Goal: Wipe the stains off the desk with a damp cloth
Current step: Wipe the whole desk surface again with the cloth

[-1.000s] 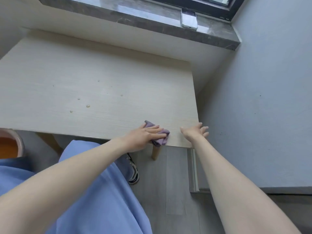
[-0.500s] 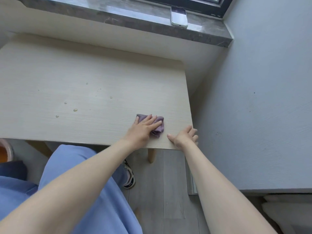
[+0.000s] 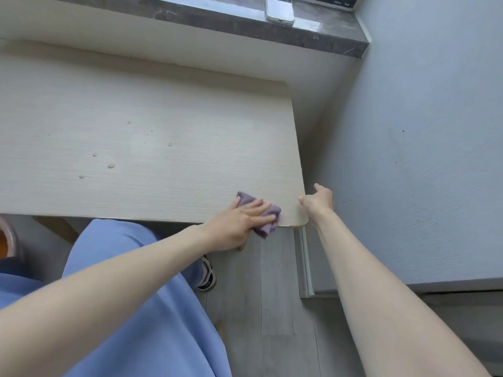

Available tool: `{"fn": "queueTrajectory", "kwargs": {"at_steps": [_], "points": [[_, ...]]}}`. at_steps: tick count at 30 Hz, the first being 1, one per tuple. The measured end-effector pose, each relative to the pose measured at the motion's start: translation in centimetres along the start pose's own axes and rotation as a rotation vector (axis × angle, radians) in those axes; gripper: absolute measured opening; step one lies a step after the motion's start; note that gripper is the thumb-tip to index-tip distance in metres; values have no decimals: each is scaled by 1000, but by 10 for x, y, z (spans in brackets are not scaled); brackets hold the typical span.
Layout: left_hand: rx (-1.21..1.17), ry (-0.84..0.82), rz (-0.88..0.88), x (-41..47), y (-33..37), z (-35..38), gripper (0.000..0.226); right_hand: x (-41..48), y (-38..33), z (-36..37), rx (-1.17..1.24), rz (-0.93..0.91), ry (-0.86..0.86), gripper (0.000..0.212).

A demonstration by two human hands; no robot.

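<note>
Now the left hand (image 3: 239, 221) presses flat, fingers straight, atop the purple cloth (image 3: 274, 210) at the desk (image 3: 163, 118) corner, the right hand (image 3: 317, 201) alongside, grip unclear.

We record: one pale wood-grain rectangular desk (image 3: 163, 104), one crumpled purple cloth (image 3: 269, 212), at least six clear droplets (image 3: 111, 166), one white flat phone (image 3: 279, 9).

1. Bright, even daylight comes from the top of the frame. The polished windowsill (image 3: 190, 16) carries a pale glare streak.
2. Soft shadow band along the far edge of the table (image 3: 163, 110), below the sill. It's darker under the near edge.
3. Droplets (image 3: 111, 166) catch small highlights.
4. Wide-angle distortion: table edges skew, and the forearms (image 3: 109, 295) balloon toward the bottom corners.
5. Detail slightly soft overall, no obvious motion blur.
</note>
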State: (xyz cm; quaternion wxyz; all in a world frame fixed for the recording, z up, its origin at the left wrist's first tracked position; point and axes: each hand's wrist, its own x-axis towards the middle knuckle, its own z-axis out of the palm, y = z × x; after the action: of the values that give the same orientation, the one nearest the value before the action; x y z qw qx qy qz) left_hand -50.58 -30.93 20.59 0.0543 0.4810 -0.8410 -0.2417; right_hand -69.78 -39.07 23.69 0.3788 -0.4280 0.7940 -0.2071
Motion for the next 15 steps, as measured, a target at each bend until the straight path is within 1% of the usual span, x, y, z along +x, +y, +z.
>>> {"fn": "queueTrajectory", "kwargs": {"at_steps": [1,2,3,4,5,6,8,9,11,13,14,15], "points": [[20,-34,79,-7,-4,0,77,4,3,1,103,48,16,49],[38,-55,109,-9,-9,-2,78,10,8,2,177,95,11,38],[44,-53,101,-5,-14,-3,77,14,12,2,222,132,-6,26],[39,-31,68,3,-15,-4,74,18,14,2,242,157,-16,24],[27,3,14,14,-11,-3,70,21,16,3,251,169,-26,27],[11,35,-52,24,-2,-4,67,22,16,2,259,173,-28,27],[-9,55,-158,38,19,-5,66,16,12,-1,284,182,-52,15],[0,44,-151,39,27,-3,67,11,9,-4,315,187,-75,14],[56,1,-18,30,33,5,71,3,6,-10,361,203,-134,16],[113,-40,132,20,26,8,75,-1,5,-15,390,194,-185,26],[106,-45,155,22,19,5,74,-2,6,-17,407,192,-193,30],[66,-33,136,29,14,3,72,-3,7,-18,422,196,-196,32]]}}
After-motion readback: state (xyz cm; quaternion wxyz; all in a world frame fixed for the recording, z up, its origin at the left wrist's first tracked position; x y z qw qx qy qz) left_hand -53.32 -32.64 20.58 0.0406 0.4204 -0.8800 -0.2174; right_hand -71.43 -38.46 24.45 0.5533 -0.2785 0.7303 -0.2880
